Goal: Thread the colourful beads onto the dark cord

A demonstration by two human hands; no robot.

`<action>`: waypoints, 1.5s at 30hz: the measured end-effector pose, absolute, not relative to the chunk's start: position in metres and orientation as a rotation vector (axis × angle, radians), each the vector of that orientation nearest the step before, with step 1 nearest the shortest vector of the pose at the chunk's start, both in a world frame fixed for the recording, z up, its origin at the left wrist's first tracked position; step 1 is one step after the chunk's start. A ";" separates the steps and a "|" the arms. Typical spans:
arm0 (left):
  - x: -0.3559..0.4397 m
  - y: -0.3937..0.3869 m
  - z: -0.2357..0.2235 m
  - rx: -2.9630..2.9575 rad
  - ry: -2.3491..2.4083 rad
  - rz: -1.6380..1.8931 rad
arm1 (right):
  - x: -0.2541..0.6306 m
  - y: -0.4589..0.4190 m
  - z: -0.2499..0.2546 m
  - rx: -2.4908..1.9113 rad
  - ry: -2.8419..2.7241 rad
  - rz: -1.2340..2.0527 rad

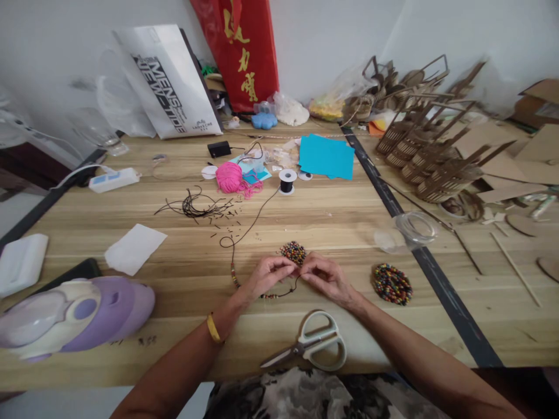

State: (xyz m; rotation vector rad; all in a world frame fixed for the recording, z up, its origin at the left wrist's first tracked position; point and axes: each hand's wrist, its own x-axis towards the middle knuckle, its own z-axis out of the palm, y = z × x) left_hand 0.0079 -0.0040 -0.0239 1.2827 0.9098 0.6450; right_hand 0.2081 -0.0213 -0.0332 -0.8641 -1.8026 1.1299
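Observation:
My left hand (271, 274) and my right hand (326, 278) meet fingertip to fingertip over the table. Between my right thumb and fingers is pinched a thin black cord (286, 293). My left fingers are closed too, but whatever they hold is too small to make out. Several coloured beads (234, 273) are threaded on the cord, which runs back in a loop to a white-flanged spool (287, 181). Just beyond my fingertips lies a pile of loose multicoloured beads (293, 251). Scissors (312, 343) with pale handles rest near my body, blades pointing left.
A bundle of bead strands (392, 284) lies right of my right forearm. Cut black cords (192, 205), pink yarn (230, 177) and blue sheets (326, 156) are farther back. At left sits a purple-and-white device (109, 311); small woven baskets (423, 151) crowd the right.

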 end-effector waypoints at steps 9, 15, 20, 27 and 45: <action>0.009 -0.006 -0.027 1.291 0.864 0.599 | 0.207 -0.023 -0.029 -0.853 -1.804 1.144; 0.008 -0.003 -0.029 1.310 0.919 0.646 | 0.211 -0.021 -0.027 -0.946 -1.743 1.122; 0.008 -0.002 -0.028 1.277 0.931 0.672 | 0.216 -0.015 -0.031 -1.148 -1.600 1.068; 0.007 -0.002 -0.021 1.174 0.989 0.740 | 0.221 -0.012 -0.042 -1.202 -1.901 0.758; 0.009 -0.002 -0.030 1.260 0.955 0.709 | 0.222 -0.014 -0.040 -1.309 -2.341 0.423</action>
